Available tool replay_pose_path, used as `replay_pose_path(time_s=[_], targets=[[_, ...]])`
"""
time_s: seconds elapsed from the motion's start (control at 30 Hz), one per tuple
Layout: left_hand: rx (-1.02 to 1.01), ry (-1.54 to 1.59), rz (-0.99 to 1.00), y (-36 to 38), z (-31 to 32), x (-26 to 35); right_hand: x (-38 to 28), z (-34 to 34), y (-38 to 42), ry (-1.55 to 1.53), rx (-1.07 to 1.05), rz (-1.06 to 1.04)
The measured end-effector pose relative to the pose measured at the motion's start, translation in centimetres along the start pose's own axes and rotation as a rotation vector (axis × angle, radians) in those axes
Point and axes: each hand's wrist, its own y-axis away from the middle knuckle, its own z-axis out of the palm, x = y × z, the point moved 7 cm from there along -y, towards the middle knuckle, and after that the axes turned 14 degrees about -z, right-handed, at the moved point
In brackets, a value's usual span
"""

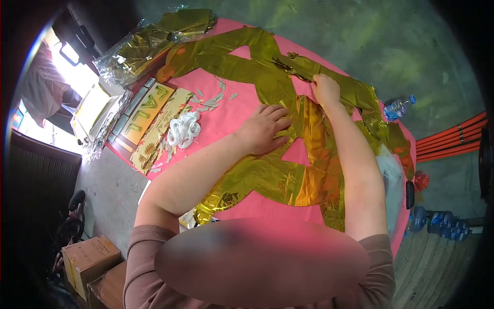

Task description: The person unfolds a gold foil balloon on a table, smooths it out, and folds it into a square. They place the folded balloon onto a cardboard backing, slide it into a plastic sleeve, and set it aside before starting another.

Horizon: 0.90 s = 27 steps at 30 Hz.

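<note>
Smoothing looks underway — left hand (265, 129) lies flat, fingers spread, on gold foil balloon (267, 170) at frame centre. Right hand (325, 88) pinches the foil's edge above; the next move likely needs steady tension.

Both arms are reaching out forward, bare up to the short sleeves. The left hand (265, 129) is lying flat, palm down, with its fingers spread out and pointing to the right. The right hand (325, 88) is stretching out farther, with its fingers curled in and pinching together at the tips.
</note>
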Motion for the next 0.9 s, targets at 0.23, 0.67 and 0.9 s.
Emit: replay_pose_path(time_s=[0.23,0.67,0.9], targets=[[-0.013,0.005,-0.017,-0.1,0.1,-0.1,4.4,0.6,0.9,-0.865,-0.106,0.331],[-0.006,0.009,0.003,-0.1,-0.2,-0.1,14.8,-10.1,5.5,-1.038,0.675,0.566],[-0.026,-0.002,0.004,-0.1,-0.5,0.2,17.9,-25.3,5.3,-0.749,0.963,0.387]])
